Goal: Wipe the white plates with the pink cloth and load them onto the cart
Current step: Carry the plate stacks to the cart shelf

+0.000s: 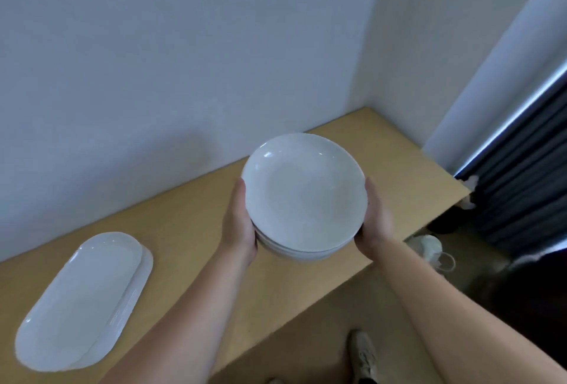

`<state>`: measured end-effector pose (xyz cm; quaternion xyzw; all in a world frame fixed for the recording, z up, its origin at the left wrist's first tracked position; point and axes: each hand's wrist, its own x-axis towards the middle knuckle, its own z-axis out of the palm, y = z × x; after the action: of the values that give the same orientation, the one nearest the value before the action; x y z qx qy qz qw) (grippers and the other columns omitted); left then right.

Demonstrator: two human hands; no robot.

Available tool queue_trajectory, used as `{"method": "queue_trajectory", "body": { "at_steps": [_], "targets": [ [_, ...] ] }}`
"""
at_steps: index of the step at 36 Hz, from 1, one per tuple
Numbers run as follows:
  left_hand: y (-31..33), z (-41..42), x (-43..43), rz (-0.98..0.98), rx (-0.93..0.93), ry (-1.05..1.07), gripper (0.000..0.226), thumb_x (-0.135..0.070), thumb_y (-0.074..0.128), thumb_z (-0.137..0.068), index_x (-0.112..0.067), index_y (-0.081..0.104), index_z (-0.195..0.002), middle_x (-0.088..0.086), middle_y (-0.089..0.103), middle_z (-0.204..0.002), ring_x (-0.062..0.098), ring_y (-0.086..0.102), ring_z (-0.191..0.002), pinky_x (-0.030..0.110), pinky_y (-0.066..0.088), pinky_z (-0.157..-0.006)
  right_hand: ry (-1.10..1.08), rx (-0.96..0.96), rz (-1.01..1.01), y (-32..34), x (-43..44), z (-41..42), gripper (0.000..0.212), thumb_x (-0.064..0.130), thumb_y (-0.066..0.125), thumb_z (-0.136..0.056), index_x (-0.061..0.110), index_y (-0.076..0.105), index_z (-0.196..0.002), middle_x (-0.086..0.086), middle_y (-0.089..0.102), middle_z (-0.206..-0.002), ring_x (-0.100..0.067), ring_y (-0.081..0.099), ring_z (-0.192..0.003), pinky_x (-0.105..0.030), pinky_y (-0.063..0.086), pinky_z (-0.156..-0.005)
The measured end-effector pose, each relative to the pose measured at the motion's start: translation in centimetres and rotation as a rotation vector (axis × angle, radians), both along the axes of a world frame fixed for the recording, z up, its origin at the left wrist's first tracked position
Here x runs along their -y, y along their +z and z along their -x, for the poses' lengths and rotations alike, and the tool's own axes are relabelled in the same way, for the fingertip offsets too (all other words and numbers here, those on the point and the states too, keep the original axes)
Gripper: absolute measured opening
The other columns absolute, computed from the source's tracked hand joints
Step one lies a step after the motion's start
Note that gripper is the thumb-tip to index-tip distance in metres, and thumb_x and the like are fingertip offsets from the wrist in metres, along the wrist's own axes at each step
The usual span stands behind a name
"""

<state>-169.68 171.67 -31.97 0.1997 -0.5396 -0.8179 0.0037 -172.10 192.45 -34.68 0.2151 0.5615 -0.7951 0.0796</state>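
White round plates (303, 193), stacked several deep, held clear of the tan wood surface (190, 230), nr the wall corner. Grip: left hand (241, 224) clasps the stack's left side, thumb along rim, fingers under & out of sight; right hand (376, 224) clasps opp. side likewise. Second stack, oval platters (82, 301), rests on surface at far left, well apart. Dark curtain (521, 184) at right; shoe (363, 356) on floor.

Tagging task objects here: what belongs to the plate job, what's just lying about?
Job:
round plate stack, held between left hand and right hand
oval platter stack on the table

Lying about:
white object on the floor
dark curtain
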Motion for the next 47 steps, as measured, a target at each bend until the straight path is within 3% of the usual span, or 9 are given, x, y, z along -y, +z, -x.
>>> {"method": "queue_trajectory", "body": {
  "at_steps": [8,13,20,23,26,31,35,41,47],
  "targets": [
    [4.1,-0.8,-13.9,0.038,-0.057,-0.405,0.047,-0.044,0.034,-0.101,-0.016,0.067,-0.12,0.007,0.073,-0.114,0.024,0.067,-0.109,0.044,0.051,-0.095,-0.415,0.014,0.026,4.4,-13.0,-8.1,0.041,0.058,0.049,-0.09,0.026,0.07,-0.104,0.0,0.075,-0.101,-0.024,0.071,-0.094,-0.042,0.054,-0.087],
    [5.8,-3.8,-24.7,0.033,-0.118,-0.659,0.048,-0.043,0.034,-0.101,-0.016,0.065,-0.125,0.008,0.071,-0.118,0.027,0.065,-0.113,0.05,0.048,-0.101,-0.628,-0.017,0.041,6.5,-22.1,-15.6,0.043,0.061,0.049,-0.088,0.026,0.07,-0.105,0.001,0.075,-0.097,-0.02,0.073,-0.085,-0.031,0.057,-0.062],
    [6.5,-12.5,-41.2,-0.061,-0.172,-1.038,0.053,-0.05,0.028,-0.102,-0.02,0.064,-0.127,0.013,0.067,-0.125,0.032,0.062,-0.117,0.05,0.053,-0.094,-0.878,-0.056,0.008,7.9,-35.4,-28.9,0.045,0.055,0.045,-0.092,0.022,0.069,-0.112,-0.003,0.073,-0.106,-0.022,0.07,-0.096,-0.039,0.053,-0.084],
    [6.3,-17.5,-48.1,-0.066,-0.189,-1.12,0.053,-0.051,0.027,-0.102,-0.028,0.072,-0.114,0.006,0.072,-0.115,0.024,0.069,-0.106,0.034,0.059,-0.077,-0.964,-0.065,-0.013,8.2,-40.7,-35.3,0.041,0.052,0.043,-0.096,0.025,0.07,-0.107,0.0,0.074,-0.104,-0.02,0.071,-0.094,-0.037,0.055,-0.079],
    [5.8,-22.4,-54.4,-0.089,-0.177,-1.237,0.055,-0.047,0.022,-0.105,-0.022,0.067,-0.124,0.01,0.069,-0.121,0.028,0.066,-0.112,0.042,0.056,-0.087,-1.027,-0.084,-0.044,8.2,-45.4,-41.4,0.042,0.047,0.035,-0.101,0.023,0.069,-0.11,-0.002,0.074,-0.105,-0.02,0.07,-0.095,-0.035,0.057,-0.074],
    [5.4,-29.7,-63.3,-0.132,-0.12,-1.375,0.058,-0.046,0.021,-0.104,-0.017,0.069,-0.121,0.014,0.071,-0.117,0.028,0.068,-0.108,0.034,0.06,-0.076,-1.12,-0.112,-0.069,7.9,-51.6,-50.0,0.055,0.041,0.023,-0.105,0.024,0.076,-0.099,-0.008,0.073,-0.107,-0.021,0.069,-0.098,-0.029,0.056,-0.07],
    [5.4,-33.9,-69.1,-0.13,-0.11,-1.505,0.056,-0.044,0.022,-0.104,-0.013,0.064,-0.126,0.017,0.068,-0.12,0.032,0.066,-0.111,0.047,0.054,-0.092,-1.226,-0.101,-0.073,7.2,-55.4,-55.1,0.056,0.043,0.023,-0.104,0.02,0.074,-0.103,-0.011,0.071,-0.11,-0.025,0.068,-0.102,-0.03,0.056,-0.071],
    [3.8,-37.1,-77.4,-0.121,-0.041,-1.634,0.06,-0.047,0.022,-0.104,-0.015,0.07,-0.118,0.015,0.071,-0.116,0.03,0.067,-0.109,0.043,0.054,-0.089,-1.385,-0.051,-0.099,5.7,-61.4,-59.4,0.053,0.045,0.028,-0.102,0.014,0.069,-0.112,-0.017,0.068,-0.115,-0.033,0.063,-0.109,-0.051,0.046,-0.099],
    [0.4,-38.6,-86.2,-0.098,-0.077,-1.735,0.06,-0.049,0.02,-0.104,-0.025,0.075,-0.108,0.009,0.073,-0.112,0.024,0.07,-0.104,0.027,0.059,-0.072,-1.5,-0.041,-0.121,2.6,-67.9,-61.4,0.047,0.043,0.036,-0.1,0.013,0.072,-0.103,-0.019,0.069,-0.108,-0.034,0.066,-0.102,-0.05,0.053,-0.089]
  ]
}}
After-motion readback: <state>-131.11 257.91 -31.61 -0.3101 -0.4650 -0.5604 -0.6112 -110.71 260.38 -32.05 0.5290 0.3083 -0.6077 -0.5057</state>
